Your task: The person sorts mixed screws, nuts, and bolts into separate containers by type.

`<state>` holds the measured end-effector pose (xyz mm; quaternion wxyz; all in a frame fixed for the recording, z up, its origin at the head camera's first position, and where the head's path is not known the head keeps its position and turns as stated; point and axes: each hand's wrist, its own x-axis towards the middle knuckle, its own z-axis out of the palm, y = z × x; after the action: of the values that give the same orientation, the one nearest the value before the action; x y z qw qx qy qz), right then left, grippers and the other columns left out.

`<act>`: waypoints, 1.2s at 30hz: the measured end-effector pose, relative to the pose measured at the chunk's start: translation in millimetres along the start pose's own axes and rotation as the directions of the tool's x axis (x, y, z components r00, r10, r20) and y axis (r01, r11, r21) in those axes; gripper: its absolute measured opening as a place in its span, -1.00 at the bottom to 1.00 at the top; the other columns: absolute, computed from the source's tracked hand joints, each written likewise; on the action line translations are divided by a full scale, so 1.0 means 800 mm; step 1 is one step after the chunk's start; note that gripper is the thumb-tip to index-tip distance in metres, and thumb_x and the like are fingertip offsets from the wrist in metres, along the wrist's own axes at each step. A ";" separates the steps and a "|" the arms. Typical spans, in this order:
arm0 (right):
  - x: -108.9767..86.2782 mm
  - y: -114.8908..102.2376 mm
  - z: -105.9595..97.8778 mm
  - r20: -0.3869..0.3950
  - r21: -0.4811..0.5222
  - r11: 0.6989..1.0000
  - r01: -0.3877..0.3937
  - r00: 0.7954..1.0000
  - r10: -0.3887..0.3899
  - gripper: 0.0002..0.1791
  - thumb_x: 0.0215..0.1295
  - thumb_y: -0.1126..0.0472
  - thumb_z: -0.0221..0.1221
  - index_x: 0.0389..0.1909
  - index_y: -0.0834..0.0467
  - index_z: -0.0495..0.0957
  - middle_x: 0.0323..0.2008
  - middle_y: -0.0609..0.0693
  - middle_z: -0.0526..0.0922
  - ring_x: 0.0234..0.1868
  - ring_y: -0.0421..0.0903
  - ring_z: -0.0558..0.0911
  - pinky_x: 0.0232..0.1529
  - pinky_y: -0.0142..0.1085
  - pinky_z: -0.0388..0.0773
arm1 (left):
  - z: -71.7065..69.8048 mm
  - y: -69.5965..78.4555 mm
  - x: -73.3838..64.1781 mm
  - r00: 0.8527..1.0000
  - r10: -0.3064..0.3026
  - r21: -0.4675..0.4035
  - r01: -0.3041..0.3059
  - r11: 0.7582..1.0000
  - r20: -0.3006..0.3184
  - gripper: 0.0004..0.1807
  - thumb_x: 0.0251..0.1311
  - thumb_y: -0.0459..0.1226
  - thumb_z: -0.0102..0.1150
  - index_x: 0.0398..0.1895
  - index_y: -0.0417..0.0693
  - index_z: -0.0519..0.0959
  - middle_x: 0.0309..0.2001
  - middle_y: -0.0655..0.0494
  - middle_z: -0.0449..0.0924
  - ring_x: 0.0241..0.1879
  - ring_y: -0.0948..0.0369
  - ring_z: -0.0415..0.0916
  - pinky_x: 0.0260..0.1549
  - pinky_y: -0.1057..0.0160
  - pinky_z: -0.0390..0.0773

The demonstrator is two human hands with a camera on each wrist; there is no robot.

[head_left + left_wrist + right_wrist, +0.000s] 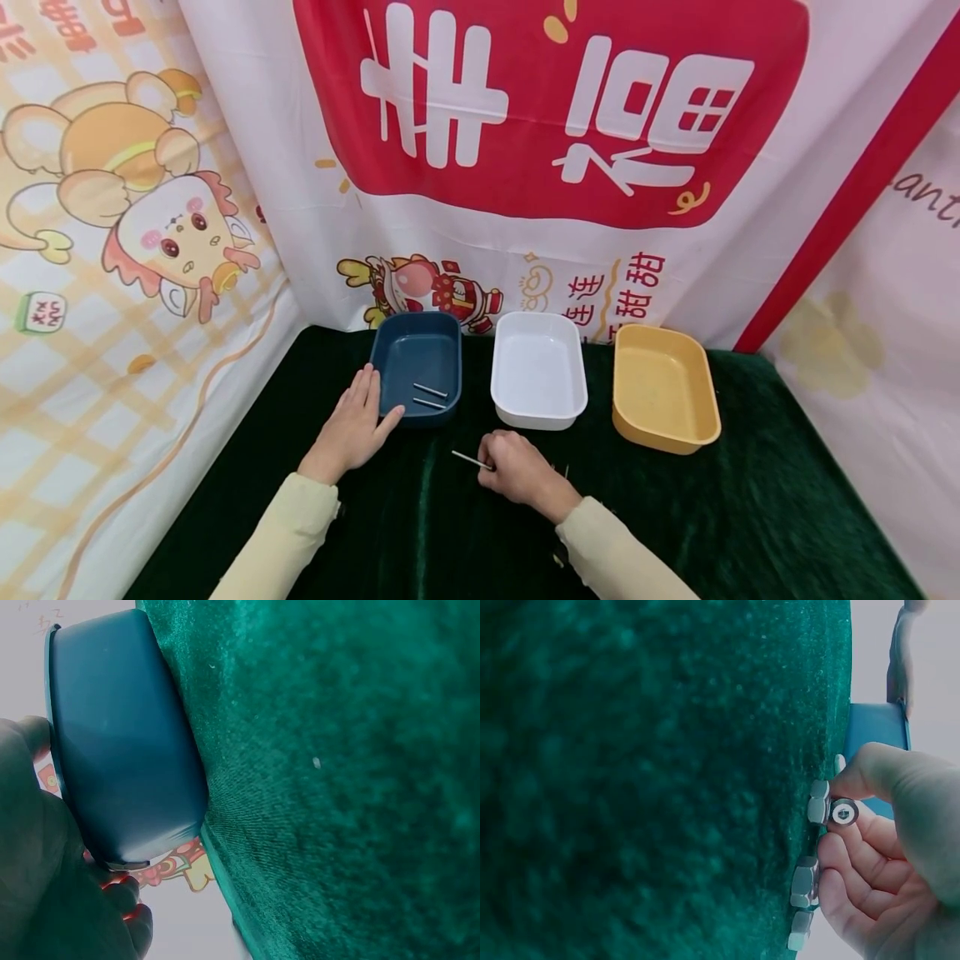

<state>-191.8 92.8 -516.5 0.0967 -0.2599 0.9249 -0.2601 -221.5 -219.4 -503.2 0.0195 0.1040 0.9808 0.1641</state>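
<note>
My left hand point(351, 427) lies on the blue bin point(416, 342), its straight fingers along the left rim and the thumb at the near rim. Inside that bin are two long metal bolts point(430, 397). Between thumb and fingers, my right hand point(521, 471) pinches another long bolt point(468, 459) low over the cloth, its shank pointing left. The bolt's round head point(844, 813) with a hex socket faces the right wrist camera. Close by the right fingers sits a hex nut point(819, 802), with more hex nuts point(804, 882) farther along the cloth.
A white bin point(536, 408) stands in the middle and a yellow bin point(663, 433) to its right. Dark green velvet cloth point(765, 500) covers the table. Printed fabric point(255, 150) hangs behind the bins and at both sides.
</note>
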 end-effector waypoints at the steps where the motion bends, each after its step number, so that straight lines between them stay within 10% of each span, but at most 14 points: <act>1: 0.000 0.000 -0.001 -0.003 0.004 1.000 0.000 1.000 0.000 -0.92 0.24 0.26 0.36 -0.31 0.03 0.64 -0.39 -0.15 0.55 -0.44 -0.32 0.49 -0.38 -0.45 0.52 | 0.000 0.000 0.000 1.000 0.000 -0.002 0.000 1.000 0.000 0.01 0.60 0.24 -0.19 0.70 -0.35 -0.19 0.74 -0.25 -0.33 0.72 -0.24 -0.31 0.64 -0.31 -0.09; 36: 0.012 -0.021 -0.049 -0.266 0.107 0.984 0.142 0.958 -0.109 -0.93 0.30 0.32 0.33 -0.27 0.09 0.68 -0.37 -0.14 0.63 -0.36 -0.25 0.59 -0.27 -0.43 0.59 | 0.001 0.000 -0.002 1.000 0.006 -0.003 -0.006 1.000 -0.002 0.01 0.61 0.24 -0.21 0.70 -0.35 -0.19 0.74 -0.25 -0.34 0.72 -0.23 -0.32 0.65 -0.30 -0.12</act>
<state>-204.8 92.5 -474.5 -0.0256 -0.2753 0.8931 -0.3549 -220.3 -219.8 -503.7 0.0182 0.1066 0.9803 0.1655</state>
